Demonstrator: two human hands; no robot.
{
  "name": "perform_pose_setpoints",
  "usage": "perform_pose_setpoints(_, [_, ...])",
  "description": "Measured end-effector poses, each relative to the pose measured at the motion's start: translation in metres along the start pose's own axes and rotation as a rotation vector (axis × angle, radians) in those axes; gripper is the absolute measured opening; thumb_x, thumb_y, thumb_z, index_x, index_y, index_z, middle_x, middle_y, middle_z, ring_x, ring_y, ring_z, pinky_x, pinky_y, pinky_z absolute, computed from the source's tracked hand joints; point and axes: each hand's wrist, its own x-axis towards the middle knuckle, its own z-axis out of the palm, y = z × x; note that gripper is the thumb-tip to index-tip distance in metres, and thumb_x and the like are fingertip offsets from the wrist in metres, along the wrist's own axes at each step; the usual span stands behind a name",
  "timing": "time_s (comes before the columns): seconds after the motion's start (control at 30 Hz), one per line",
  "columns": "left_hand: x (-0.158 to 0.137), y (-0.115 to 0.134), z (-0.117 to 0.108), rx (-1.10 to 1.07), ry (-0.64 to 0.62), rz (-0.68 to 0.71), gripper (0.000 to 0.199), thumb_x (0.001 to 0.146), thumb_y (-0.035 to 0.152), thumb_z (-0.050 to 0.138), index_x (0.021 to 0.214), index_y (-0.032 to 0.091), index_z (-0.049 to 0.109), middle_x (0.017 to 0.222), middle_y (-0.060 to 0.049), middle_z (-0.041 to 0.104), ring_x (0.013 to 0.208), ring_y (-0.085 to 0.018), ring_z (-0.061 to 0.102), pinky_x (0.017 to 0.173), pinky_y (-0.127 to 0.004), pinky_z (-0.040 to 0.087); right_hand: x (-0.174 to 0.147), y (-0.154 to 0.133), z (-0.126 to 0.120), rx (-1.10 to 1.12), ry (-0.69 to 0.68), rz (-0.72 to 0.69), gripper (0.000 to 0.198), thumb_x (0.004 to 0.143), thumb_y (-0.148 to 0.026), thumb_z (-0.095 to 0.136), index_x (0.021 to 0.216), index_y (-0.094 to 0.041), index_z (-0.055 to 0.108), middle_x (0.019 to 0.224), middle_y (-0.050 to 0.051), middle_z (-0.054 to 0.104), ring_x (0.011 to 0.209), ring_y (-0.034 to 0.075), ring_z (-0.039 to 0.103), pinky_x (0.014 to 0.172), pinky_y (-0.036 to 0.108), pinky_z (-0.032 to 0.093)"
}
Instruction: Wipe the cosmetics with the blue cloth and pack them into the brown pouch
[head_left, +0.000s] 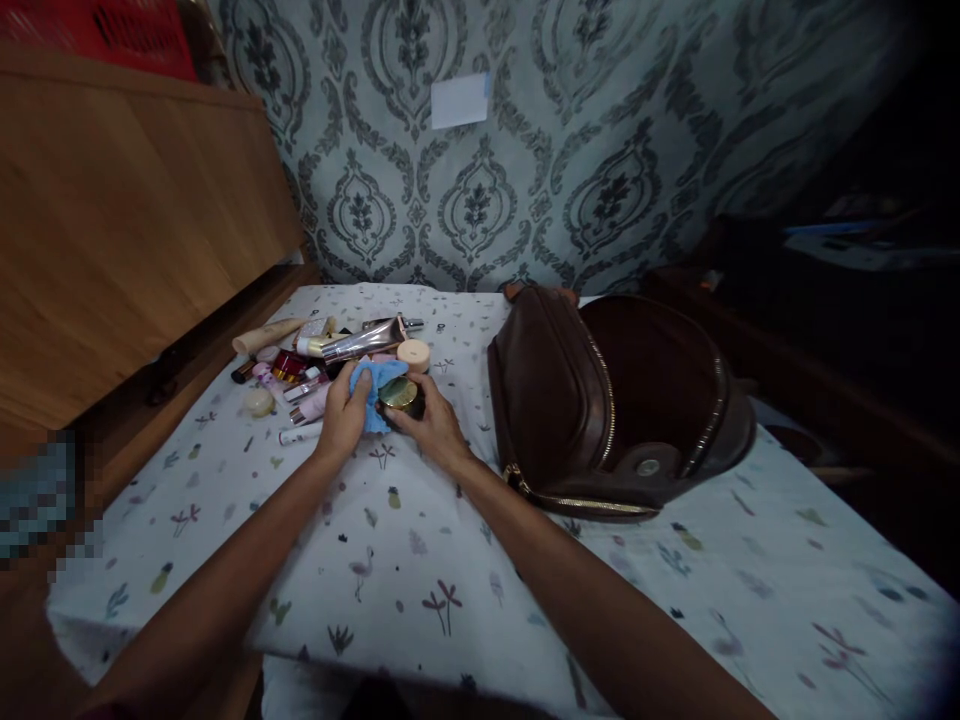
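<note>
My left hand (345, 412) is closed on a blue cloth (373, 385), which it holds up against the side of a round dark jar with a shiny gold lid (399, 393). The jar is gripped between the thumb and fingers of my right hand (437, 425). Just beyond and to the left of my hands lies a pile of cosmetics: a silvery tube (364, 342), a dark red bottle (289, 366), a small cream jar (259, 402) and a white pen-like tube (300, 434). Close behind the gold lid is a round beige container (413, 354).
To the right stands a brown leather bag (555, 390), unzipped, its mouth gaping. A patterned cloth (420, 560) covers the table. Wooden furniture (142, 190) borders the left side, with a red basket (97, 30) on top. A papered wall (480, 190) closes off the back.
</note>
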Motion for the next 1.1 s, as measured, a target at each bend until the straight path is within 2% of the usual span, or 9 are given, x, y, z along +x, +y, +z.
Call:
perform_pose_setpoints(0.13, [0.002, -0.006, 0.001, -0.051, -0.025, -0.027, 0.033, 0.092, 0.046, 0.055, 0.107, 0.018, 0.065, 0.103, -0.005, 0.070, 0.095, -0.021, 0.064, 0.091, -0.033, 0.049, 0.000, 0.003, 0.000, -0.004, 0.050, 0.004, 0.050, 0.072, -0.041, 0.078, 0.113, -0.021, 0.057, 0.107, 0.006, 0.071, 0.096, 0.025, 0.065, 0.087, 0.038, 0.051])
perform_pose_setpoints(0.27, [-0.001, -0.003, 0.004, 0.041, -0.126, 0.093, 0.034, 0.095, 0.042, 0.053, 0.112, 0.017, 0.069, 0.114, -0.007, 0.073, 0.110, -0.024, 0.065, 0.102, -0.036, 0.047, -0.001, 0.005, 0.001, 0.047, 0.094, 0.004, 0.048, 0.072, -0.042, 0.076, 0.111, -0.021, 0.058, 0.106, 0.006, 0.070, 0.095, 0.024, 0.065, 0.087, 0.039, 0.050])
perform_pose_setpoints(0.43, [-0.007, 0.002, 0.007, 0.198, -0.173, 0.236, 0.036, 0.099, 0.038, 0.047, 0.121, 0.017, 0.067, 0.124, -0.011, 0.071, 0.119, -0.025, 0.063, 0.107, -0.039, 0.047, 0.002, 0.007, 0.004, 0.226, 0.221, 0.095, 0.048, 0.067, -0.048, 0.079, 0.101, -0.020, 0.060, 0.095, 0.003, 0.068, 0.085, 0.021, 0.062, 0.082, 0.035, 0.050])
perform_pose_setpoints(0.57, [-0.011, 0.002, 0.009, 0.265, -0.199, 0.354, 0.038, 0.101, 0.035, 0.045, 0.129, 0.017, 0.064, 0.129, -0.013, 0.068, 0.122, -0.025, 0.061, 0.109, -0.043, 0.046, 0.006, 0.005, 0.001, 0.460, 0.324, 0.213, 0.046, 0.059, -0.043, 0.086, 0.090, -0.019, 0.063, 0.088, 0.001, 0.068, 0.083, 0.019, 0.062, 0.083, 0.034, 0.049])
perform_pose_setpoints(0.7, [-0.013, 0.004, 0.010, 0.299, -0.225, 0.407, 0.038, 0.101, 0.033, 0.045, 0.132, 0.018, 0.061, 0.130, -0.014, 0.065, 0.124, -0.025, 0.059, 0.110, -0.043, 0.045, 0.007, 0.000, -0.004, 0.582, 0.378, 0.267, 0.043, 0.062, -0.045, 0.085, 0.089, -0.019, 0.065, 0.087, 0.001, 0.069, 0.085, 0.018, 0.062, 0.084, 0.032, 0.050])
perform_pose_setpoints(0.8, [-0.014, 0.007, 0.010, 0.286, -0.234, 0.380, 0.038, 0.100, 0.034, 0.047, 0.134, 0.018, 0.058, 0.130, -0.013, 0.063, 0.125, -0.025, 0.058, 0.109, -0.041, 0.044, 0.007, -0.004, -0.004, 0.649, 0.378, 0.296, 0.039, 0.064, -0.047, 0.083, 0.085, -0.019, 0.066, 0.082, 0.000, 0.068, 0.078, 0.016, 0.061, 0.075, 0.030, 0.050])
perform_pose_setpoints(0.9, [-0.013, 0.009, 0.009, 0.220, -0.227, 0.294, 0.040, 0.098, 0.040, 0.052, 0.128, 0.015, 0.060, 0.122, -0.013, 0.065, 0.117, -0.025, 0.060, 0.105, -0.041, 0.046, 0.006, -0.009, -0.002, 0.734, 0.352, 0.318, 0.036, 0.065, -0.049, 0.082, 0.084, -0.020, 0.069, 0.083, 0.001, 0.070, 0.078, 0.017, 0.063, 0.070, 0.028, 0.051])
perform_pose_setpoints(1.1, [-0.009, 0.009, 0.006, 0.009, -0.266, 0.049, 0.052, 0.088, 0.047, 0.066, 0.129, 0.016, 0.059, 0.116, -0.009, 0.069, 0.107, -0.025, 0.063, 0.101, -0.041, 0.048, 0.004, -0.018, -0.001, 1.026, 0.237, 0.400, 0.031, 0.064, -0.043, 0.088, 0.083, -0.023, 0.074, 0.088, -0.001, 0.075, 0.086, 0.015, 0.067, 0.074, 0.024, 0.055])
